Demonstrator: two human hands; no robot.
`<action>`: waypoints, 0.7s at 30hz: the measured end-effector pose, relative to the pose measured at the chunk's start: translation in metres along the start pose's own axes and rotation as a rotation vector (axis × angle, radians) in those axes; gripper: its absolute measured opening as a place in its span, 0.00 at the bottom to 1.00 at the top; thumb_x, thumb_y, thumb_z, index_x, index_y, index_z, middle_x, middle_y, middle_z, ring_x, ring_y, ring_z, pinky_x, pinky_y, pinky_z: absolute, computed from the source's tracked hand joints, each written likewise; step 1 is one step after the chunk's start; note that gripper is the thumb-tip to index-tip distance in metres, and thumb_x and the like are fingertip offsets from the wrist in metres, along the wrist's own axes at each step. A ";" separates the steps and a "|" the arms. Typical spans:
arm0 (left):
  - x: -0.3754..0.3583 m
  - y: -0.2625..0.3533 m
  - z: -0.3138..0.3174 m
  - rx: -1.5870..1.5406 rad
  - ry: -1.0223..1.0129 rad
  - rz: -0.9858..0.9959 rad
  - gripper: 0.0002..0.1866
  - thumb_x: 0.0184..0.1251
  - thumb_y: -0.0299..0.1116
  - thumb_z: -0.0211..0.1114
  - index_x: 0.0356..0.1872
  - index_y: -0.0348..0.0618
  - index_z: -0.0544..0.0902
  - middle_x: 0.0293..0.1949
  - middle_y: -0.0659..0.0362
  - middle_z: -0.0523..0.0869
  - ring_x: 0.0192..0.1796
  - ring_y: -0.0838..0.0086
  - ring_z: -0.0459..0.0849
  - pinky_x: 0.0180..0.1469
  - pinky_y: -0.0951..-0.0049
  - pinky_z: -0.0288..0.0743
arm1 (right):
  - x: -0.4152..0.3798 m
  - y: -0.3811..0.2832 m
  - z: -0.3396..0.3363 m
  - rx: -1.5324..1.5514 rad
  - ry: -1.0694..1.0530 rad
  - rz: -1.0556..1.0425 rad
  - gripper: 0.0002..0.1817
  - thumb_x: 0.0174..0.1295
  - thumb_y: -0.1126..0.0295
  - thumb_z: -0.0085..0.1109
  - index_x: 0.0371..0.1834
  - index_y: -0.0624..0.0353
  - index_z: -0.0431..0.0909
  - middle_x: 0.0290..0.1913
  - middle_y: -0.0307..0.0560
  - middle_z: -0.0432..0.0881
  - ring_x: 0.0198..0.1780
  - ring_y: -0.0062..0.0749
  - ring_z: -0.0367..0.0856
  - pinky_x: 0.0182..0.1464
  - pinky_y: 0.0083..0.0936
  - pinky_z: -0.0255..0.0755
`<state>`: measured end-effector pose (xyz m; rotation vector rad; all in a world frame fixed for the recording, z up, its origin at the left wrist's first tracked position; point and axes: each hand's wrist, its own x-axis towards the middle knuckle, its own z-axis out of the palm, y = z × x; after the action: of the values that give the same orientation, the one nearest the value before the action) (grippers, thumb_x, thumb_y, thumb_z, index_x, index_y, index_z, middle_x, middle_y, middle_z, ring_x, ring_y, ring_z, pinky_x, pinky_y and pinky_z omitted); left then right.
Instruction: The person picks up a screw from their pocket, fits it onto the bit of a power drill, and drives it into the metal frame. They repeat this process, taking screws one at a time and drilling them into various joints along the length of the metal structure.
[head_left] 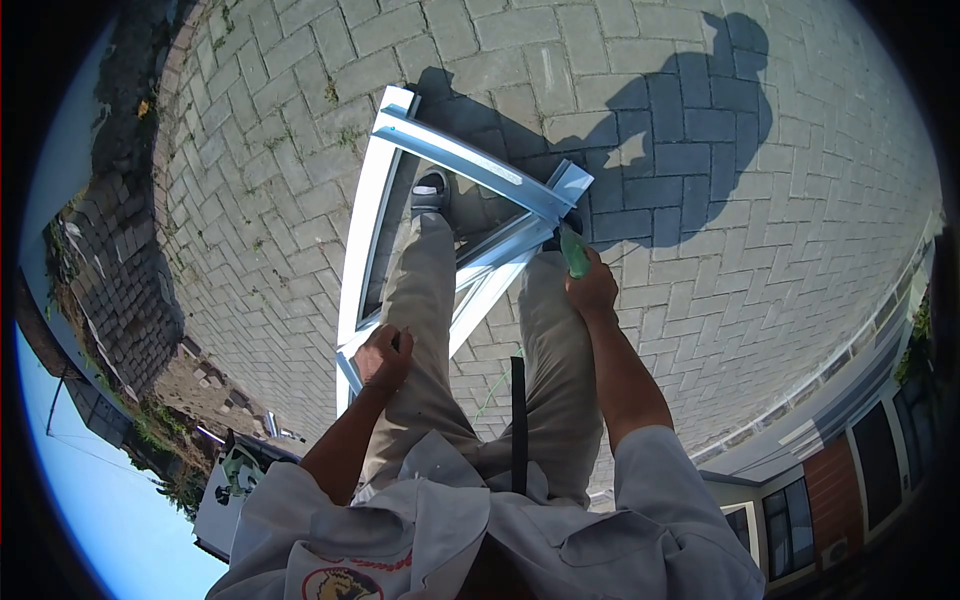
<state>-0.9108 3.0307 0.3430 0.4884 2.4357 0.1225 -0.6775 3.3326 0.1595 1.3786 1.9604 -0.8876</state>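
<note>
A silvery-white metal frame (362, 235) of joined bars in a triangle lies around my legs. My right hand (594, 287) is wrapped round a green, tapered, translucent object (575, 252), whose narrow end points at the frame's right corner, where a crossbar (470, 165) meets the slanting bar (497, 262). My left hand (384, 358) is closed in a fist over my thigh, beside the frame's near left corner; a dark spot shows at its curled fingers, and I cannot tell what it holds. One shoe (430, 192) shows inside the triangle.
Grey paving bricks (300, 190) cover the ground. My shadow (690, 130) falls across them beyond the frame. Stacked paving blocks (118, 270) stand at the left, and a building (830, 490) is at the lower right. A black strap (518, 425) hangs between my thighs.
</note>
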 end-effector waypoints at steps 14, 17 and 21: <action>-0.001 0.001 0.006 0.003 0.034 -0.001 0.15 0.65 0.40 0.71 0.25 0.45 0.77 0.24 0.53 0.83 0.27 0.52 0.84 0.31 0.54 0.76 | 0.004 0.009 -0.004 0.033 0.055 -0.058 0.38 0.53 0.57 0.72 0.71 0.46 0.74 0.46 0.60 0.88 0.50 0.60 0.89 0.53 0.54 0.82; 0.000 0.002 0.007 -0.010 0.056 0.018 0.14 0.65 0.40 0.71 0.25 0.45 0.78 0.24 0.53 0.83 0.26 0.52 0.83 0.31 0.54 0.75 | 0.005 0.009 -0.004 0.042 0.062 -0.073 0.38 0.53 0.57 0.72 0.71 0.47 0.74 0.47 0.60 0.88 0.50 0.60 0.89 0.53 0.54 0.82; 0.000 0.002 0.008 -0.011 0.059 0.008 0.15 0.64 0.40 0.71 0.25 0.45 0.77 0.24 0.53 0.83 0.26 0.52 0.83 0.32 0.54 0.75 | 0.007 0.010 -0.004 0.023 0.046 -0.080 0.39 0.54 0.57 0.72 0.72 0.46 0.73 0.47 0.60 0.88 0.50 0.59 0.89 0.53 0.53 0.83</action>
<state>-0.9056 3.0320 0.3371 0.4963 2.4890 0.1561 -0.6701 3.3426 0.1548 1.3528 2.0586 -0.9258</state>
